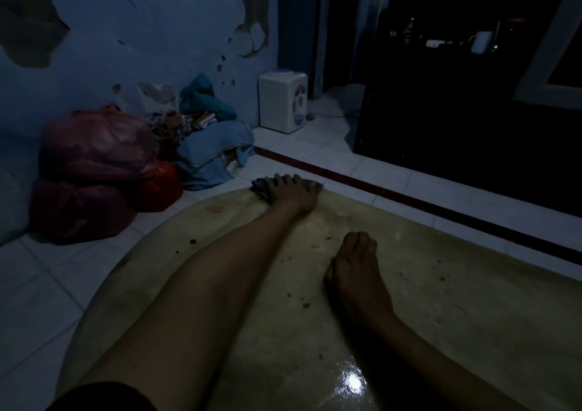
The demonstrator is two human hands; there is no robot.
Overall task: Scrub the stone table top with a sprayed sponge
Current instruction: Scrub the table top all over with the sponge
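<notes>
The pale stone table top [472,309] fills the lower part of the dim view, wet and shiny near me, with dark crumbs scattered over its middle. My left hand [288,191] reaches to the far edge and presses down on a dark sponge [259,190], whose ends show on both sides of my fingers. My right hand [356,268] rests on the stone in the middle, fingers curled into a loose fist, holding nothing that I can see.
Red plastic bags [94,171] and a heap of blue cloth [214,155] lie on the white tiled floor at the left wall. A white water dispenser [283,105] stands further back. A dark cabinet [472,111] rises at the right.
</notes>
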